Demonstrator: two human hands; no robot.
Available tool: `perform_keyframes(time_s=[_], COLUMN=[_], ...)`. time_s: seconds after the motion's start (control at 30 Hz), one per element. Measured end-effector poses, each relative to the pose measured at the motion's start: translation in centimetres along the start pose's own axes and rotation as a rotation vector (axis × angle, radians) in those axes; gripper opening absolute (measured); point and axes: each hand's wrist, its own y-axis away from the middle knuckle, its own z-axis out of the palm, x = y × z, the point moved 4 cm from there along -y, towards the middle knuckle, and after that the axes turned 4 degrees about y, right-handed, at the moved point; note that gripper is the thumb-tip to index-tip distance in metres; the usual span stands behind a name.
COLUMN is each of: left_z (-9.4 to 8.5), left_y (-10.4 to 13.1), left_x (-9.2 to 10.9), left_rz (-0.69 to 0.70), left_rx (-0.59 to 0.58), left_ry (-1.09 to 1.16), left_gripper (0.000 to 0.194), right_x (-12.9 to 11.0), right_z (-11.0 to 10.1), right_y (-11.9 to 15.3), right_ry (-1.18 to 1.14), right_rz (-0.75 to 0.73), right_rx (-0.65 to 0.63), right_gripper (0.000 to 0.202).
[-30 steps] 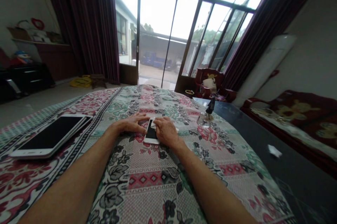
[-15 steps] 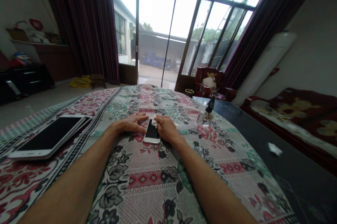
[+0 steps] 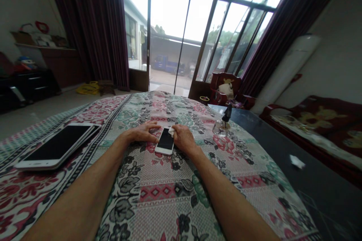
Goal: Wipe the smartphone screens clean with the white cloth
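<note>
Cloth: a floral cloth (image 3: 158,211) in pink, green and black covers the bench in front of the person.
Stacked smartphones: two white-framed smartphones (image 3: 60,143) overlap at the left, well apart from both hands.
White smartphone: the smaller-looking smartphone (image 3: 165,142) lies flat on the cloth between the hands, dark screen up.
Long axis: it points away from the person, its far end leaning slightly right; both hands come in across it from the sides.
Left hand: the left hand (image 3: 141,134) lies to its left, palm down, fingers spread on the cloth, thumb at the long left edge; this grip is open and holds nothing.
Right hand: the right hand (image 3: 184,140) is at its right side, grip closed on a white tissue (image 3: 171,131) at the far right corner.
Nearer hand: neither clearly; the left thumb meets the left edge, and the right fingers meet the far right part.
Crumpled tissue: a white piece (image 3: 296,161) lies on the dark surface off to the right.
Spray bottle: a clear bottle with a black nozzle (image 3: 222,125) stands beyond the right hand.
Glass doors: tall panes (image 3: 172,14) fill the background.
</note>
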Motion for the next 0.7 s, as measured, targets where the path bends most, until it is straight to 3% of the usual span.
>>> perform_keyframes(time_s=[0.23,0.37,0.47,0.57,0.7], left_z=[-0.3,0.7,1.7,2.4,2.6], left_y=[0.0,0.6,1.0,1.0,0.8], left_x=[1.9,4.6,5.9,6.3,6.5], left_rz=[-0.034,0.011,-0.041,-0.060,-0.021], left_rx=[0.006,0.008,0.065,0.119,0.090], left_ry=[-0.036,-0.125,-0.264,-0.322,-0.281], left_gripper=[0.069,0.065,0.072,0.080,0.074], right_x=[0.2,0.3,0.6,0.8,1.1], right_z=[-0.6,-0.7,-0.8,-0.6,-0.6], right_y=[0.4,0.6,0.5,0.4,0.3], right_ry=[0.036,0.028,0.017,0.010,-0.005], right_rz=[0.035,0.026,0.026,0.026,0.032], right_rx=[0.011,0.010,0.003,-0.016,-0.016], right_gripper=[0.031,0.031,0.032,0.032,0.032])
